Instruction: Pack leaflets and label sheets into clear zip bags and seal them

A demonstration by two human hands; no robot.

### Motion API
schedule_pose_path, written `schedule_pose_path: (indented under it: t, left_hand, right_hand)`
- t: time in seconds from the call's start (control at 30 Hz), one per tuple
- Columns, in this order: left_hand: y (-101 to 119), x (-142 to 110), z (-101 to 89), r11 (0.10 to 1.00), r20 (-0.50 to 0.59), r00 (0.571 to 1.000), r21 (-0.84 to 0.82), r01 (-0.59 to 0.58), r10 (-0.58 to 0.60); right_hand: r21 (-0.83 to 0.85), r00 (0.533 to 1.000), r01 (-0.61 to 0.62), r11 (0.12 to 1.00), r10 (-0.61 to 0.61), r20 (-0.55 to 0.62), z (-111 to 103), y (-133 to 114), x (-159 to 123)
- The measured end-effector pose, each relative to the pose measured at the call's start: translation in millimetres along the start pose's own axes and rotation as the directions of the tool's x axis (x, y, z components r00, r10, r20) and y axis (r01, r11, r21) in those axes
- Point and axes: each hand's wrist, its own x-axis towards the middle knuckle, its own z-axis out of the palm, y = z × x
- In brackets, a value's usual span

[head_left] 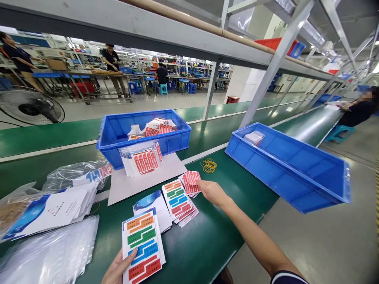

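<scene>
Head view, left hand (pixel 117 268) gripping a multicoloured sheet (pixel 144 242), right hand (pixel 212 192) narrow, pinching a red sheet (pixel 192 178)

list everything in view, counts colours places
bins: 2 nearby, blue, middle and right
red sheets: many, red, centre
label sheets: several, multicoloured, lower centre
booklets: several, blue-white, left and centre
plastic sleeves: pile, clear, lower left
rubber bands: cluster, yellow, between bins
board: 1, white, centre
worktop: 1, green, foreground
frame: 1, grey, overhead
fan: 1, black, left
stools: several, blue, background
people: at least 4, dark clothing, background
left hand: 1, bare, holding label sheets
right hand: 1, bare, pinching red sheets
</scene>
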Motion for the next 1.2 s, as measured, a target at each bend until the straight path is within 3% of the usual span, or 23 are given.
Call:
schedule_pose_path:
  t: [0.1,0.17,0.2,0.27,0.33,0.43,0.53,0.6,0.63,0.7,0.77,0.8,0.87,0.93,1.0,1.1,1.2]
  left_hand:
    - [-6,8,-5.1,0.999,0.012,1.0,-0.047,-0.024,0.024]
    - [-11,12,-6.9,0.991,0.069,0.997,-0.131,-0.022,0.032]
    - [-13,13,-7.4,0.983,0.111,0.993,-0.185,-0.012,0.033]
    - [-14,13,-8.5,0.968,0.198,0.978,-0.25,-0.008,0.059]
    - [-12,9,-11.7,0.974,0.262,0.958,-0.218,-0.059,0.116]
    - [1,-3,-24.5,0.987,0.335,0.929,-0.06,-0.146,0.158]
    - [18,-22,-43.3,0.968,0.428,0.893,0.133,-0.214,0.139]
    - [27,-39,-52.6,0.876,0.486,0.861,0.34,-0.343,0.149]
    - [31,-48,-55.1,0.771,0.505,0.848,0.474,-0.426,0.158]
    - [39,-67,-55.6,0.449,0.524,0.836,0.715,-0.535,0.163]
    - [47,-80,-54.6,0.164,0.517,0.843,0.828,-0.536,0.147]
    - [51,-83,-55.7,0.097,0.508,0.85,0.847,-0.522,0.137]
    - [63,-79,-64.9,0.049,0.462,0.867,0.877,-0.478,0.188]
    - [74,-62,-84.2,0.011,0.347,0.871,0.927,-0.374,0.347]
    - [82,-36,-108.6,-0.05,0.136,0.804,0.99,-0.132,0.578]
    - [82,2,-138.9,-0.045,0.004,0.758,0.998,0.033,0.652]
    - [75,22,-152.2,-0.036,-0.046,0.742,0.995,0.094,0.669]
  right_hand:
    - [0.003,0.972,-0.019,1.0,0.019,-0.234,-5,-46,-7]
    - [0.023,0.902,0.187,0.982,-0.163,-0.399,0,-92,-14]
    - [0.026,0.865,0.319,0.947,-0.28,-0.416,4,-117,-19]
    - [0.07,0.852,0.467,0.882,-0.427,-0.303,14,-161,-28]
    - [0.143,0.845,0.528,0.837,-0.501,-0.186,23,-192,-35]
    - [0.283,0.835,0.549,0.786,-0.522,-0.171,24,-206,-35]
    - [0.408,0.895,0.446,0.797,-0.384,-0.228,16,-198,-22]
    - [0.503,0.934,0.358,0.787,-0.302,-0.192,14,-193,-12]
    - [0.573,0.946,0.318,0.756,-0.292,-0.139,15,-192,-9]
    - [0.749,0.949,0.197,0.633,-0.316,0.017,24,-195,-7]
    - [0.872,0.917,0.001,0.49,-0.347,0.194,38,-201,-13]
    - [0.892,0.895,-0.094,0.442,-0.356,0.27,45,-205,-18]
    - [0.899,0.871,-0.2,0.39,-0.349,0.346,58,-212,-28]
    - [0.909,0.881,-0.218,0.354,-0.33,0.34,67,-220,-36]
    - [0.922,0.894,-0.227,0.313,-0.31,0.325,73,-227,-41]
    - [0.91,0.888,-0.307,0.28,-0.259,0.379,79,-236,-42]
    - [0.921,0.914,-0.284,0.266,-0.215,0.344,81,-242,-41]
